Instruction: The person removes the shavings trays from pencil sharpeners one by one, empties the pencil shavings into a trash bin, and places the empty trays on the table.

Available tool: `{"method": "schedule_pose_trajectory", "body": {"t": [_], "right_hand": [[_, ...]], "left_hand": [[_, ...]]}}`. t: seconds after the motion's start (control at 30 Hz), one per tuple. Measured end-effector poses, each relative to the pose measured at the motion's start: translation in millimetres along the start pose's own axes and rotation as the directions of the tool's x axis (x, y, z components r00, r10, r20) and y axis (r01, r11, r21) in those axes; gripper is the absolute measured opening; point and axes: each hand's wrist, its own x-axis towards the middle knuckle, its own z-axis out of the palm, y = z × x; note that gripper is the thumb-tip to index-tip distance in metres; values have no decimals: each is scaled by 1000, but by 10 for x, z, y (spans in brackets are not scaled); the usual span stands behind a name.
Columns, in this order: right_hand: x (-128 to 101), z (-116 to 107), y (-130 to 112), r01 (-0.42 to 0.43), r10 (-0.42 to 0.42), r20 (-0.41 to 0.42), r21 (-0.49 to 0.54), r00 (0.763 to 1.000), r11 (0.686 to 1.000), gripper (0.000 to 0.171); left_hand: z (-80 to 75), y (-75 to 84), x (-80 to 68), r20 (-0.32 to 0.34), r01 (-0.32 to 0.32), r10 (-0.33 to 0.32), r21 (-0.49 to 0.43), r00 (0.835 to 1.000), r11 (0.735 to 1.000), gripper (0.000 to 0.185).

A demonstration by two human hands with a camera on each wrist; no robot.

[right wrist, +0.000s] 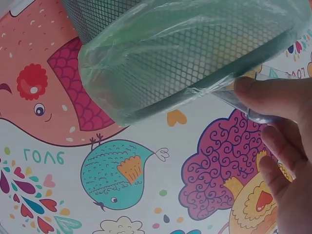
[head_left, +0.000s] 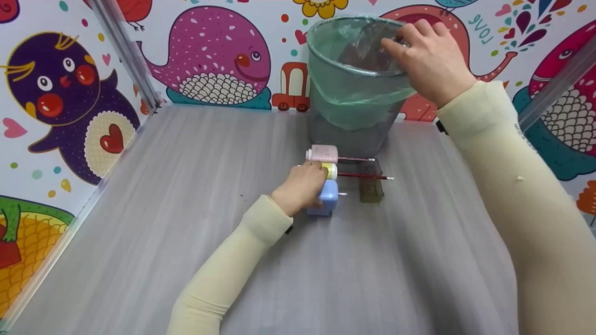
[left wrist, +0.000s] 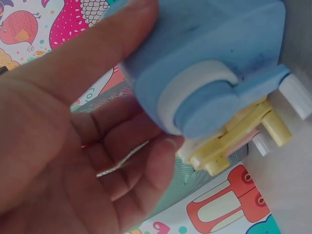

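Note:
My left hand (head_left: 300, 187) grips a blue pencil sharpener (left wrist: 214, 44), thumb along one side and fingers by its crank (left wrist: 207, 109). Beyond it in a row are a yellow sharpener (head_left: 332, 171) and a pink sharpener (head_left: 324, 153). A red pencil (head_left: 363, 176) sticks out of the yellow one, a dark pencil (head_left: 355, 158) out of the pink one, and a short tip out of the blue one. At the bin's rim, my right hand (head_left: 430, 58) pinches a clear plastic piece (right wrist: 241, 108) between thumb and fingers; the liner and rim partly hide it.
The grey mesh bin (head_left: 344, 139) with a green bag liner (head_left: 361, 109) stands at the back against a cartoon-printed wall (head_left: 219, 51). On the grey table (head_left: 209, 153), a see-through brown tray (head_left: 371, 193) lies right of the sharpeners, under the pencil ends.

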Motion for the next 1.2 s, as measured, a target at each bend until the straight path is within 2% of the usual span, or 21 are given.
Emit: {"method": "schedule_pose_trajectory", "body": {"t": [0.6, 0.83, 1.03, 1.2], "right_hand": [[-58, -7, 15, -34, 35, -20, 25, 999, 999, 58], [-60, -14, 1, -50, 53, -60, 38, 997, 998, 53], [-70, 7, 12, -83, 90, -141, 53, 986, 995, 44], [-96, 22, 16, -99, 105, -110, 56, 988, 993, 45]], "left_hand": [[-4, 18, -5, 17, 0, 0, 2, 1000, 1000, 68], [-11, 0, -5, 2, -10, 10, 7, 1000, 1000, 66], [-15, 4, -4, -13, -18, 18, 37, 1000, 999, 66], [-12, 8, 2, -3, -10, 10, 35, 1000, 999, 66]]}}
